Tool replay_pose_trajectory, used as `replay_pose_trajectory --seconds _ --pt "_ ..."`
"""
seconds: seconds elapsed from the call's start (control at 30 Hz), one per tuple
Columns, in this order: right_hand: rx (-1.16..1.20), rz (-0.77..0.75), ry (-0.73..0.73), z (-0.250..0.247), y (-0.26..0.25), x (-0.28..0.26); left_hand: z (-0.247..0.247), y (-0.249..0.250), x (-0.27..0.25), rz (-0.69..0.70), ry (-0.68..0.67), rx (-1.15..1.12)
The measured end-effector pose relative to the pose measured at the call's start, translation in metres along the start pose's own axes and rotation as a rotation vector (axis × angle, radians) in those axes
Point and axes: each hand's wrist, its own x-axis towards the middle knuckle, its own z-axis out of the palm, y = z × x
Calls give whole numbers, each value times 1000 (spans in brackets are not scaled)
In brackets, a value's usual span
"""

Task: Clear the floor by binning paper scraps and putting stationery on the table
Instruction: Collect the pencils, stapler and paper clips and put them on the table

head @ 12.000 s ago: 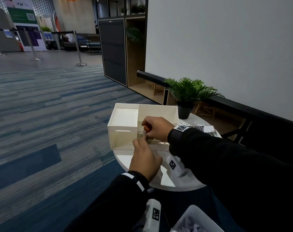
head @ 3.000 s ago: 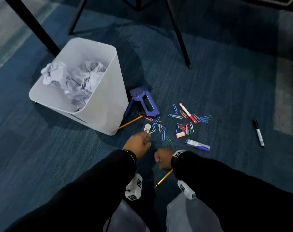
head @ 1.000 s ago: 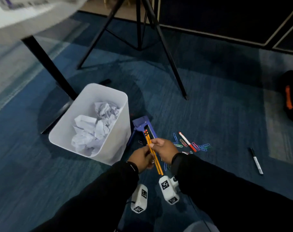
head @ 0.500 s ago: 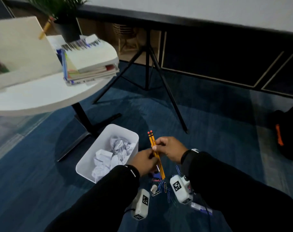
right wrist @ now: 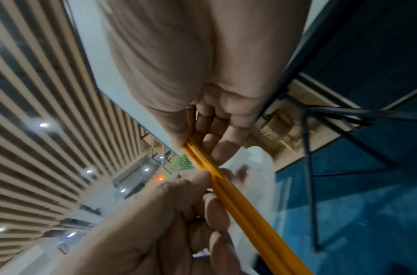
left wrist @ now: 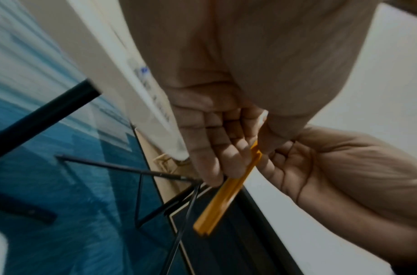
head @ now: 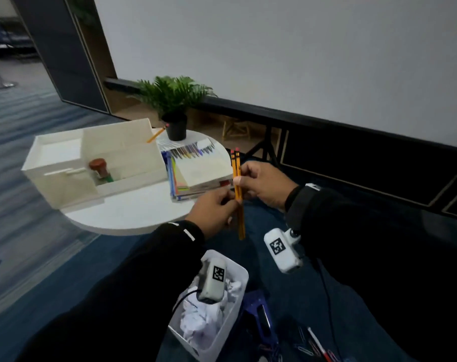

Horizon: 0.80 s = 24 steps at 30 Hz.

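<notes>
Two yellow pencils [head: 237, 184] with red erasers stand nearly upright, held side by side in both hands just right of the round white table [head: 133, 212]. My left hand [head: 217, 207] pinches the pencils [left wrist: 222, 197] low down, and my right hand [head: 258, 184] pinches the same pencils [right wrist: 228, 188] higher up. A white organiser box [head: 91, 163] on the table holds a red-capped item [head: 98, 167] and another pencil [head: 156, 134]. The white bin [head: 211, 317] with crumpled paper stands on the floor below my arms.
A stack of books [head: 196, 173] with pens on top and a potted plant [head: 173, 105] share the table. On the blue carpet lie a blue stapler [head: 261, 317], a red-and-white marker [head: 317, 343] and several paper clips [head: 304, 350]. A black rail [head: 326, 121] runs along the wall.
The view has risen from the floor to the table. Both hands have lifted the two pencils from floor level up beside the table's right edge.
</notes>
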Motion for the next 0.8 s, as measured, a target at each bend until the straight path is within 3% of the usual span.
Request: replay_pose_trajectory --seconds 0.17,0.43,0.63,0.8 --pt "-26 -129 7 26 -81 65 -75 21 13 -13 182 -73" --pt "34 -186 138 78 -142 153 -172 13 39 -94 270 -30" --pt "12 -223 301 112 -139 197 -199 -14 34 -161 376 20" --pt "-23 -192 332 123 -84 246 -202 -35 26 -185 365 100"
